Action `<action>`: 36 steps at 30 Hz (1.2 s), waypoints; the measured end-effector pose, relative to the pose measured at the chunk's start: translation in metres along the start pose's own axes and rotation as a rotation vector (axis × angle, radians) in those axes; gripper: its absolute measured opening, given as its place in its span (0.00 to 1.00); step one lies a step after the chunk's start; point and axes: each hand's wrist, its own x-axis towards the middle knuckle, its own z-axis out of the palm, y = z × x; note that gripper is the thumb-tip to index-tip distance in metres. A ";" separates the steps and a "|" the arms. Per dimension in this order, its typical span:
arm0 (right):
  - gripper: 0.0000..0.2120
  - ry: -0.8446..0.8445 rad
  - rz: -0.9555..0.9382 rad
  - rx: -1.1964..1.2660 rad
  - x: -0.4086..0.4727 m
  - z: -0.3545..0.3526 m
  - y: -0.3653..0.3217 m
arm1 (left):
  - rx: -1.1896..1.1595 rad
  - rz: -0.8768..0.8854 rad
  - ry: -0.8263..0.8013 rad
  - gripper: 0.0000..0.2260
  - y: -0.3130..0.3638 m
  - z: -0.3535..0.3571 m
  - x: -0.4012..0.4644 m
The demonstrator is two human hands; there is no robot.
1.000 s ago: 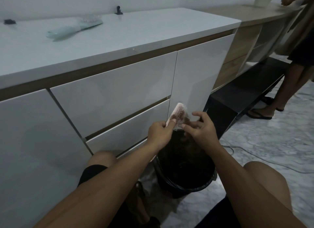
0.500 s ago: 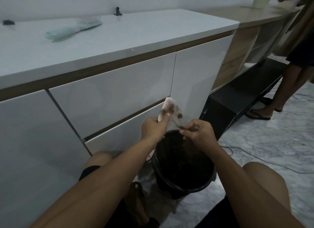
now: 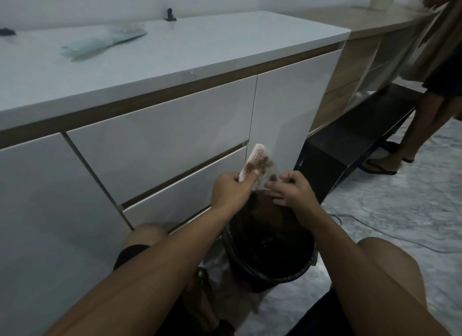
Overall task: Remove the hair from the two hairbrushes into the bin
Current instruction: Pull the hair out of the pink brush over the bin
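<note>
Over the bin (image 3: 270, 273), a brush (image 3: 255, 162) is gripped by the left hand (image 3: 228, 192) so pulled hair (image 3: 272, 177), pinched by the right hand (image 3: 291, 189), drops inside.

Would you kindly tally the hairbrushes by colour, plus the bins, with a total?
Pink hairbrush: 1
Teal hairbrush: 1
Black bin: 1
Total: 3

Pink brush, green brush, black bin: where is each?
pink brush (image 3: 255, 160): head view, bristle face.
green brush (image 3: 100, 41): head view, mid-handle.
black bin (image 3: 275, 277): head view, near rim.
</note>
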 end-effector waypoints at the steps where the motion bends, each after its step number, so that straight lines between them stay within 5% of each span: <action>1: 0.21 0.010 0.006 0.044 0.000 0.001 -0.001 | 0.007 0.012 -0.009 0.24 -0.001 0.002 -0.001; 10: 0.04 0.135 -0.084 -0.129 0.003 -0.006 0.005 | 0.017 0.045 0.020 0.24 0.002 0.003 -0.001; 15: 0.14 0.029 -0.017 -0.251 0.002 -0.007 0.006 | 0.032 0.056 -0.009 0.24 0.007 -0.001 0.003; 19: 0.32 -0.050 -0.047 -0.131 0.001 -0.003 0.004 | 0.000 0.043 -0.091 0.22 0.010 -0.001 0.001; 22: 0.35 -0.108 -0.038 -0.009 -0.001 -0.001 0.004 | -0.061 0.031 -0.153 0.18 0.013 -0.001 -0.002; 29: 0.06 -0.053 -0.059 -0.398 0.001 0.001 0.005 | -0.078 0.006 -0.163 0.16 0.011 -0.003 0.003; 36: 0.07 -0.102 -0.116 -0.710 0.006 -0.002 0.013 | -0.067 -0.075 -0.072 0.19 -0.002 -0.011 0.011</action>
